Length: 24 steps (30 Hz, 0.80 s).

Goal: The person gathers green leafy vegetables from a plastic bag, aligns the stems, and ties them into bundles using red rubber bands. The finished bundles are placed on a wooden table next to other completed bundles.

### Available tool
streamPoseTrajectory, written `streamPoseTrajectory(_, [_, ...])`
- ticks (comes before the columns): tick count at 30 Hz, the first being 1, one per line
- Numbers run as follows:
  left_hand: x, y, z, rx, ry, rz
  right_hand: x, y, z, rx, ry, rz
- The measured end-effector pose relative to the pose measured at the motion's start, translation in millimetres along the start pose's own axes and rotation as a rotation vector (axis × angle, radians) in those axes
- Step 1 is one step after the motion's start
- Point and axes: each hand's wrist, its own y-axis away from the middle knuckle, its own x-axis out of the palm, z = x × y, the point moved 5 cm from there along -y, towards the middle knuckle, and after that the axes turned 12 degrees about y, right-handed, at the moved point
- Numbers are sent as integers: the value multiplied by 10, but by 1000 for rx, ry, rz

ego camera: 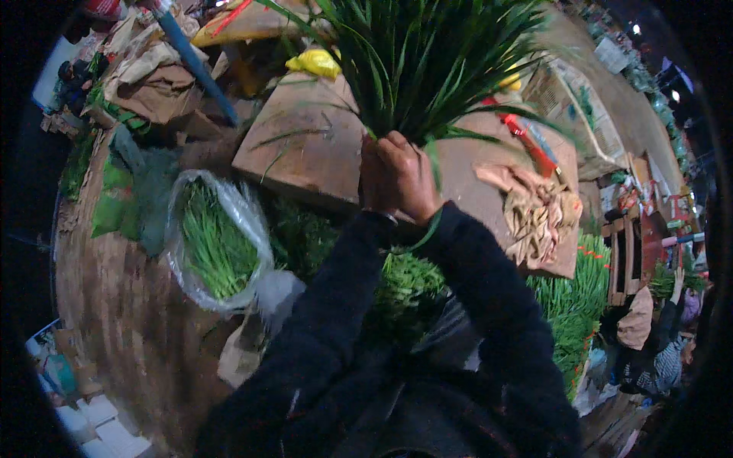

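Both my hands clasp a large bunch of long, narrow green leaves (424, 74) near its gathered base. My right hand (415, 180) wraps around the front, and its fingers lap over my left hand (376, 180), which is partly hidden. The leaves fan out away from me above a brown board-topped table (309, 143). One loose leaf strand hangs down by my right wrist. On the table's right side lies a crumpled tan cloth (538, 217). Beside it is a red strip-like object (529, 143), whose kind I cannot tell.
A clear plastic bag of green stalks (220, 246) stands at the left. Tied greens (567, 303) are stacked at the right, near a pale plastic crate (590, 114). A yellow plastic bag (315, 63) lies at the table's far edge. Another person (658, 349) is at far right.
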Motion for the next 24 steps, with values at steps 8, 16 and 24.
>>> streamPoseTrajectory(8, [-65, -221, -142, 232, -381, 89, -237, -187, 109, -51, 51, -162])
streamPoseTrajectory(16, [-238, -344, -954, 309, -1240, 637, -53, 0, -382, 465, -344, -224])
streamPoseTrajectory(24, [-331, -532, -1004, 248, -1380, 808, 396, -18, -809, 528, -166, 135])
